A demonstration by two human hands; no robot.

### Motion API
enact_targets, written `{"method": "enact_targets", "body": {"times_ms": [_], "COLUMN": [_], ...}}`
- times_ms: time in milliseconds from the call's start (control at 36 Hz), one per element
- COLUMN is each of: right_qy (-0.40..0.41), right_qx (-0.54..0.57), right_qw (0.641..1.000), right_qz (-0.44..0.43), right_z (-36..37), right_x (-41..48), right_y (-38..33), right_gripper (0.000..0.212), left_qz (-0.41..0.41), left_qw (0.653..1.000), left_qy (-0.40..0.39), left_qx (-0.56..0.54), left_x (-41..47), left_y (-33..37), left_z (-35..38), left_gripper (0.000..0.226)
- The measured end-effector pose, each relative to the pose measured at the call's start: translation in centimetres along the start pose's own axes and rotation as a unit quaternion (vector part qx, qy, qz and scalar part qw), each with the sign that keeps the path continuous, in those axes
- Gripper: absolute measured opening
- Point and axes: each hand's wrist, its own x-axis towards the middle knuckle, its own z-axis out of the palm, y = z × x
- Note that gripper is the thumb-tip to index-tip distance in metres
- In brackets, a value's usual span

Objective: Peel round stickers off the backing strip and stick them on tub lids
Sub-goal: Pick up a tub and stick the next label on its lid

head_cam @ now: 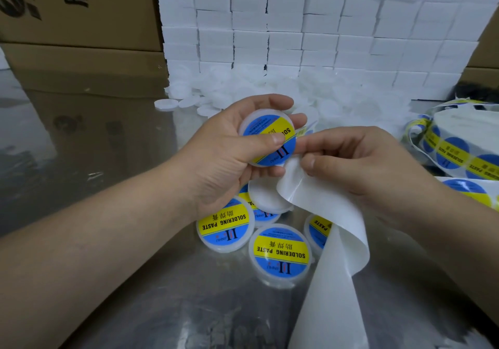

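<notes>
My left hand grips a white tub lid that carries a blue and yellow round sticker, with the thumb pressing on the sticker's face. My right hand pinches the white backing strip, which curls down to the bottom edge of the view. Its fingertips almost touch the lid's right rim. Several stickered lids lie on the table below my hands, with one bare white lid among them.
A heap of unlabelled white lids lies behind my hands against a wall of white boxes. A roll of stickers sits at the right. Cardboard boxes stand at the left on the shiny metal table.
</notes>
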Motion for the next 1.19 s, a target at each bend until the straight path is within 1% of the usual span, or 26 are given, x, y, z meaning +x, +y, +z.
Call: {"method": "enact_targets", "body": {"times_ms": [111,194,444,583,667,750,806,917,972,1028,1056,1083,1139,1194], "right_qy": [0.002,-0.001,0.008,0.001,0.011,0.03,0.037,0.108,0.136,0.147,0.145,0.136,0.102,0.067], "right_qx": [-0.002,0.001,0.006,0.006,-0.004,-0.029,-0.037,-0.079,-0.082,-0.067,-0.066,-0.072,-0.083,-0.065], "right_qw": [1.0,1.0,1.0,1.0,1.0,0.999,0.998,0.99,0.985,0.986,0.987,0.988,0.991,0.994], "right_qz": [0.005,0.004,0.012,0.017,0.018,0.017,0.018,0.049,0.06,0.045,0.029,0.013,-0.021,-0.053], "right_z": [0.0,0.1,0.2,0.2,0.2,0.2,0.5,-0.1,-0.5,-0.4,-0.3,-0.2,-0.1,-0.1], "right_x": [0.0,-0.1,0.0,0.1,0.2,0.2,0.3,1.0,1.2,1.1,1.0,0.8,0.4,0.1], "right_y": [0.0,-0.2,-0.2,-0.2,-0.1,0.0,0.0,0.4,0.4,0.3,0.3,0.2,0.2,0.1], "right_gripper": [0.024,0.029,0.031,0.035,0.039,0.047,0.045,0.031,0.027,0.024,0.023,0.024,0.034,0.034], "left_qz": [-0.002,-0.002,-0.006,-0.006,0.003,0.055,0.094,0.123,0.115,0.078,0.06,0.049,0.041,0.029], "left_qw": [1.0,1.0,1.0,1.0,0.999,0.99,0.98,0.973,0.975,0.982,0.984,0.982,0.974,0.969], "left_qy": [0.0,0.001,0.005,0.009,0.013,0.047,0.077,0.156,0.17,0.148,0.128,0.105,0.066,0.045], "left_qx": [0.005,0.005,0.004,0.019,0.042,0.122,0.158,0.115,0.088,0.09,0.113,0.147,0.212,0.241], "left_x": [-0.1,0.0,-0.1,-0.1,-0.2,-0.2,-0.2,0.1,0.2,0.0,-0.2,-0.4,-0.7,-0.9], "left_y": [0.0,0.0,0.0,0.0,0.0,0.0,0.1,1.0,1.5,1.5,1.3,1.0,0.5,0.2], "left_z": [0.0,0.0,0.1,0.2,0.2,0.6,0.8,0.3,0.0,0.4,0.6,0.9,1.2,1.3], "left_gripper": [0.033,0.036,0.039,0.04,0.039,0.038,0.036,0.031,0.029,0.022,0.019,0.016,0.014,0.015]}}
